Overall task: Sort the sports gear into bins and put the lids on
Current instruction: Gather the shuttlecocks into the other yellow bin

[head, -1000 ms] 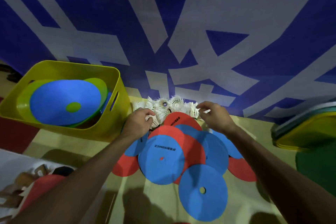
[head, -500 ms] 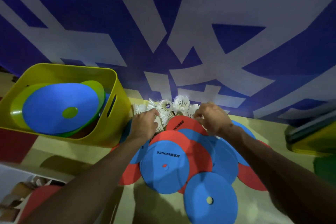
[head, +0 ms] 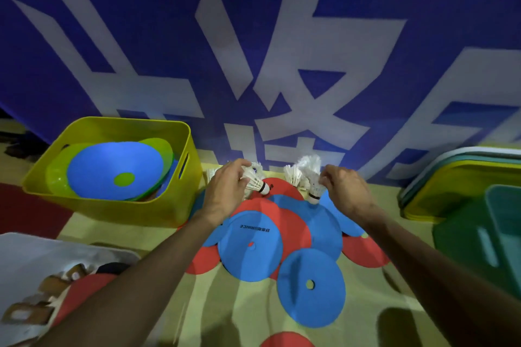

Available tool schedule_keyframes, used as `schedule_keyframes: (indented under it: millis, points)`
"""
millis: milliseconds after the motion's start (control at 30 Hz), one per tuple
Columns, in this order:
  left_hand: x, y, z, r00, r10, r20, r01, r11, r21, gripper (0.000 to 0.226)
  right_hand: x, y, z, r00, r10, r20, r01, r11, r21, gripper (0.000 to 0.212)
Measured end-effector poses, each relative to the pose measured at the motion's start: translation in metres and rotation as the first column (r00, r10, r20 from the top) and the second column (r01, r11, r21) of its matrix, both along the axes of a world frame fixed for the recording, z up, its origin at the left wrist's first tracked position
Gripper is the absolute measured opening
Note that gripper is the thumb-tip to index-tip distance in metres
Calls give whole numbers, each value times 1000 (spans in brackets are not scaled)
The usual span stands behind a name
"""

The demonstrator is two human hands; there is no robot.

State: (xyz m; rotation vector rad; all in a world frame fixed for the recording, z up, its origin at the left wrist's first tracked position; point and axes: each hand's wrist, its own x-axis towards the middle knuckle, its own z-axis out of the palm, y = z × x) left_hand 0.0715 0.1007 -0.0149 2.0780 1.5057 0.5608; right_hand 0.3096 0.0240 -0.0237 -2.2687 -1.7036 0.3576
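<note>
Where discs (head: 251, 248) overlap, shuttlecocks (head: 255, 180) aloft.

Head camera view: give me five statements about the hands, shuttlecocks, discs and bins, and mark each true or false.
1. Each hand holds a shuttlecock. True: the left hand grips a shuttlecock, and the right hand grips another shuttlecock.
2. The yellow bin is empty. False: it holds a blue disc over green discs.
3. The yellow bin has its lid on. False: it stands open.
4. Red and blue discs overlap in a pile on the floor. True.
5. The green bin stands on the person's left. False: it is on the right.
</note>
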Motion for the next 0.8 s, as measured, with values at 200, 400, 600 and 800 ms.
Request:
schedule_keyframes:
  millis: [200,400,600,800]
  points:
    - [2,-43,48,982,-20,186,12,999,43,31,-1,-52,54,986,-79,-147,92,992,81,15]
    - [10,-89,69,952,-52,303,50,999,16,32,5,-104,79,994,5,-110,6,995,101,11]
    - [25,-135,69,952,-95,290,105,994,-19,30,28,-147,78,955,175,240,-168,985,-49,19]
    - [58,-189,72,939,-57,340,94,991,-94,31,60,-181,86,995,85,-44,-82,995,63,16]
